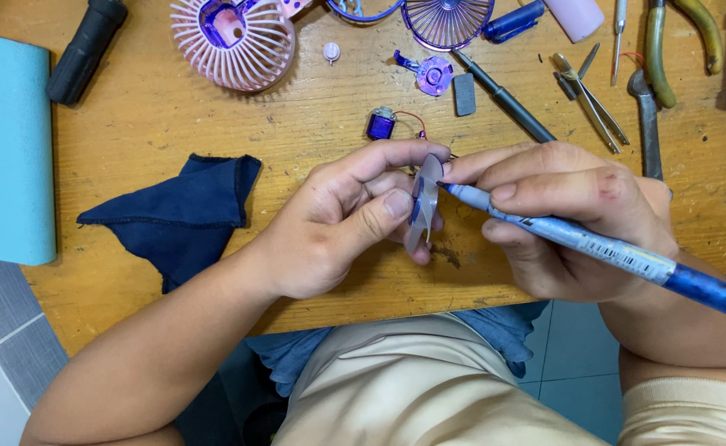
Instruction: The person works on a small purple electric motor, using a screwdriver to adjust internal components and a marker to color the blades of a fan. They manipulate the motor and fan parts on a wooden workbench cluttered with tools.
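My left hand [338, 223] pinches a small translucent fan blade piece [423, 206] with a blue hub, held edge-on above the wooden table [148, 107]. My right hand [569, 219] grips a blue pen [611, 252] like a pencil. Its tip touches the blade's hub from the right. A small blue motor [381, 124] with red wire lies just behind my hands.
A dark blue cloth [185, 215] lies to the left, beside a light blue mat [8, 149]. At the back are a pink fan grille [235, 41], a purple grille [447, 21], a black screwdriver [507, 101], tweezers [594, 103], pliers [677, 41] and a black cylinder [86, 49].
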